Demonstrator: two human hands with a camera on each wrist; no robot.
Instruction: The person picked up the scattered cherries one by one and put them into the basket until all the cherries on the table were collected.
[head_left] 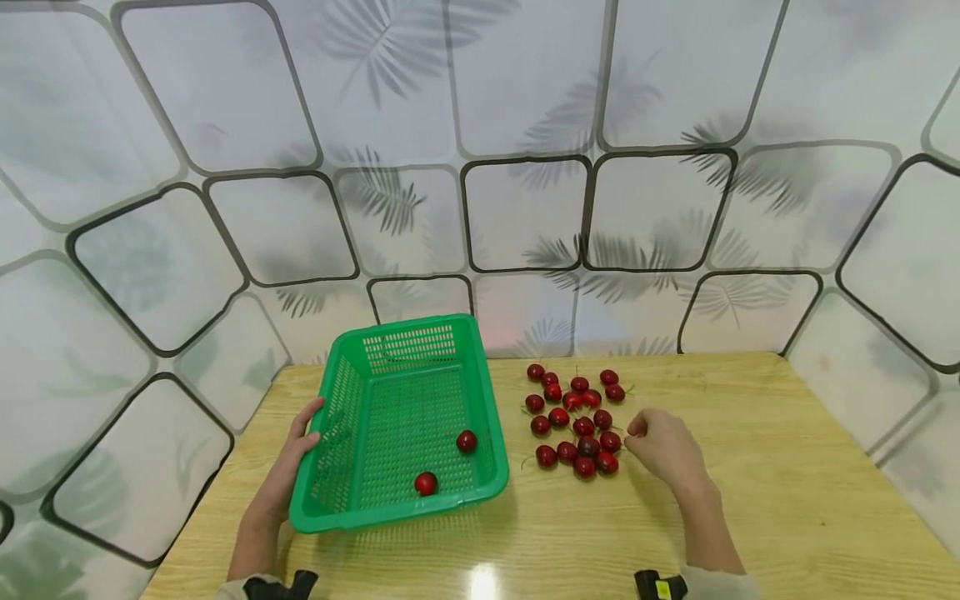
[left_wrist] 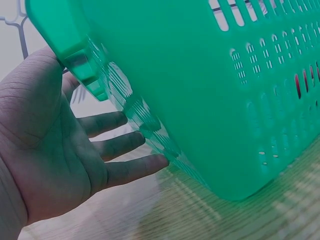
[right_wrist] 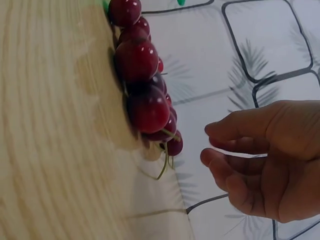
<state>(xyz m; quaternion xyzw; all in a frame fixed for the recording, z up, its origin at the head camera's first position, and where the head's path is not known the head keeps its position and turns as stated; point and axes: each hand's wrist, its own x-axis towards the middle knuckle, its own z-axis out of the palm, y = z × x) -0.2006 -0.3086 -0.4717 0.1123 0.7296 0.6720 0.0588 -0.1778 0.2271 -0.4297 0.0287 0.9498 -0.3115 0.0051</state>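
A green plastic basket [head_left: 412, 379] stands on the table with two dark red cherries inside, one cherry [head_left: 467, 442] by its right wall and another cherry [head_left: 426, 483] toward the front. At the left side is my left hand [head_left: 279, 471], its thumb at the rim; in the left wrist view its fairly straight fingers [left_wrist: 135, 170] touch the outer wall. Several loose cherries [head_left: 558, 417] with stems lie right of the basket. Just right of them is my right hand [head_left: 670, 450], and in the right wrist view its loosely bent fingers and thumb are apart, with nothing between them.
Light wooden table [head_left: 772, 467] extends under everything, with bare wood to the right of my right hand. A pale curtain [head_left: 525, 217] with dark rounded outlines and leaf prints rises behind the table and along both sides.
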